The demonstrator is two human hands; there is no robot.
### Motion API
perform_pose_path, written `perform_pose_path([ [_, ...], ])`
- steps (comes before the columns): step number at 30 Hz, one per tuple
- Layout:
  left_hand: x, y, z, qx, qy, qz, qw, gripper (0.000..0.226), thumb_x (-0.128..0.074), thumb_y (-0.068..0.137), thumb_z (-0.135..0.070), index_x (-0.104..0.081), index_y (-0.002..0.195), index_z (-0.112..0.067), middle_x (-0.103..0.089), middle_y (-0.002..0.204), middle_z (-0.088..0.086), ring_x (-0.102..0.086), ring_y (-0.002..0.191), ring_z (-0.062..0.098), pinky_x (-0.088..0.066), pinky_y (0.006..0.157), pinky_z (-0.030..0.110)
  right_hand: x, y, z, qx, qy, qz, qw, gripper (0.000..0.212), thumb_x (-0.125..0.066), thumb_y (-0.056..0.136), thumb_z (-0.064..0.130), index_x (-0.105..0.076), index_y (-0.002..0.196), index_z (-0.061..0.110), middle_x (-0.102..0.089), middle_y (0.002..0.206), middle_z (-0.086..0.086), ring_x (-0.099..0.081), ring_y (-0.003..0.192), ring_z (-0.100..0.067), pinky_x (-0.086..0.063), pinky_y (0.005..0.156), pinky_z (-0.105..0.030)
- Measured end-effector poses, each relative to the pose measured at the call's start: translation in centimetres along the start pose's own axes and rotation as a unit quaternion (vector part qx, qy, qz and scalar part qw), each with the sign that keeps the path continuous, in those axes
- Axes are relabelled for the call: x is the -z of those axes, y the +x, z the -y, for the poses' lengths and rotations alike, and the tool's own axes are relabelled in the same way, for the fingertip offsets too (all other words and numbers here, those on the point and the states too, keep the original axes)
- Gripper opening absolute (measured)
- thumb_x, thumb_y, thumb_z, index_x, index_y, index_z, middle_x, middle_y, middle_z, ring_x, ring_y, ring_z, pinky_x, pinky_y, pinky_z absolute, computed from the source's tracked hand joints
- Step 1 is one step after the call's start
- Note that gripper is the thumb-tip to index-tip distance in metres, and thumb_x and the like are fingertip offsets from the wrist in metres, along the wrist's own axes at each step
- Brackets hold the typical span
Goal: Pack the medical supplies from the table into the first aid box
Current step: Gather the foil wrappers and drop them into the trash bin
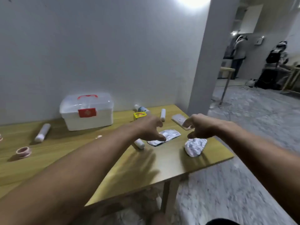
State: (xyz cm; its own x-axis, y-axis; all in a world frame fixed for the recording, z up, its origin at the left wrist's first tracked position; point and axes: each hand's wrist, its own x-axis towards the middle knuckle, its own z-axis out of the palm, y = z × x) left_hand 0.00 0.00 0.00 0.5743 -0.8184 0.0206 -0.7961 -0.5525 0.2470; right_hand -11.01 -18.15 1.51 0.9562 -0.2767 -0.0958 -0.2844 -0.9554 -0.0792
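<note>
No text could be read. The box [86, 111] bore a red latch plate [87, 112] with a pale emblem (too blurred to make out), and the yellow carton [139, 115] carried colourful print, likewise illegible.

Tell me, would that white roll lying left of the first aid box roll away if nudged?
Probably: the white roll is a cylinder lying on its side on the flat table, so a sideways nudge could send it rolling. It looks like wrapped bandage, so likely light and soft, not fragile.

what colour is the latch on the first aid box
Red, on the white first aid box; its latch shows clearly in the head view.
</note>
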Motion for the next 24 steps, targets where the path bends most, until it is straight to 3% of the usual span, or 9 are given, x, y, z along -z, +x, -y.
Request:
perform_pose_path([
  [4,-2.5,1.3,-1.5,0.019,0.005,0.021,1.0,0.067,-0.068,0.082,-0.046,-0.05,0.138,-0.014,-0.053,0.141,0.007,-0.049,0.129,0.025,-0.042,0.1,0.031,-2.4,-1.7,-2.0,-0.026,-0.007,0.031,0.999,0.061,-0.051,0.086,-0.001,-0.044,0.143,0.021,-0.049,0.145,-0.006,-0.049,0.129,-0.025,-0.042,0.1,-0.027],
  [7,-4.3,2.7,-1.9,0.04,0.009,0.053,0.998,0.07,-0.061,0.086,-0.051,-0.045,0.141,-0.011,-0.042,0.15,0.008,-0.044,0.133,0.027,-0.038,0.107,0.038,-4.6,-2.2,-3.4,-0.005,-0.02,0.064,0.998,0.075,-0.05,0.085,-0.002,-0.025,0.152,0.021,-0.024,0.16,0.0,-0.028,0.145,-0.021,-0.028,0.115,-0.03],
  [10,-6.1,3.5,-2.1,0.053,0.024,0.094,0.994,0.059,-0.057,0.085,-0.057,-0.054,0.121,-0.01,-0.045,0.145,0.012,-0.053,0.118,0.029,-0.044,0.095,0.039,-6.0,-2.9,-4.8,-0.018,-0.025,0.106,0.994,0.08,-0.053,0.082,0.004,-0.02,0.152,0.026,-0.023,0.159,0.002,-0.026,0.145,-0.024,-0.031,0.115,-0.037],
  [13,-7.3,3.7,-2.5,0.054,0.023,0.12,0.991,0.055,-0.056,0.079,-0.066,-0.058,0.096,-0.014,-0.063,0.11,0.007,-0.057,0.091,0.023,-0.047,0.079,0.037,-6.7,-3.9,-5.9,-0.014,-0.013,0.125,0.992,0.071,-0.051,0.076,0.0,-0.035,0.142,0.022,-0.04,0.148,-0.003,-0.043,0.131,-0.03,-0.045,0.103,-0.044],
  [16,-7.7,3.4,-3.7,0.029,0.016,0.101,0.994,0.062,-0.057,0.065,-0.079,-0.058,0.087,-0.021,-0.062,0.098,0.001,-0.056,0.089,0.021,-0.05,0.08,0.039,-7.6,-5.0,-7.6,-0.006,-0.041,0.082,0.996,0.067,-0.05,0.074,-0.002,-0.042,0.135,0.023,-0.044,0.143,0.001,-0.046,0.128,-0.028,-0.048,0.097,-0.047],
  [19,-8.2,2.7,-5.4,-0.015,0.047,0.093,0.994,0.083,-0.054,0.047,-0.09,-0.06,0.092,-0.021,-0.056,0.104,0.001,-0.052,0.098,0.021,-0.048,0.083,0.04,-9.1,-6.2,-9.4,-0.001,-0.062,0.003,0.998,0.053,-0.061,0.078,0.008,-0.051,0.127,0.026,-0.056,0.134,0.005,-0.053,0.12,-0.025,-0.049,0.092,-0.043],
  [22,-9.3,2.0,-7.3,-0.053,0.084,0.074,0.992,0.082,-0.063,0.048,-0.085,-0.06,0.098,-0.02,-0.053,0.112,0.002,-0.046,0.11,0.022,-0.044,0.085,0.038,-10.6,-7.4,-11.1,0.004,-0.061,-0.115,0.992,0.021,-0.068,0.081,0.018,-0.065,0.1,0.026,-0.07,0.098,0.0,-0.062,0.095,-0.027,-0.052,0.075,-0.038],
  [24,-10.2,1.8,-8.6,-0.075,0.092,0.045,0.992,0.071,-0.071,0.055,-0.073,-0.062,0.101,-0.019,-0.053,0.113,0.003,-0.045,0.111,0.023,-0.041,0.081,0.036,-11.4,-8.4,-12.0,0.015,-0.08,-0.185,0.979,0.008,-0.07,0.078,0.016,-0.066,0.081,0.022,-0.067,0.075,-0.003,-0.063,0.073,-0.031,-0.049,0.056,-0.033],
])
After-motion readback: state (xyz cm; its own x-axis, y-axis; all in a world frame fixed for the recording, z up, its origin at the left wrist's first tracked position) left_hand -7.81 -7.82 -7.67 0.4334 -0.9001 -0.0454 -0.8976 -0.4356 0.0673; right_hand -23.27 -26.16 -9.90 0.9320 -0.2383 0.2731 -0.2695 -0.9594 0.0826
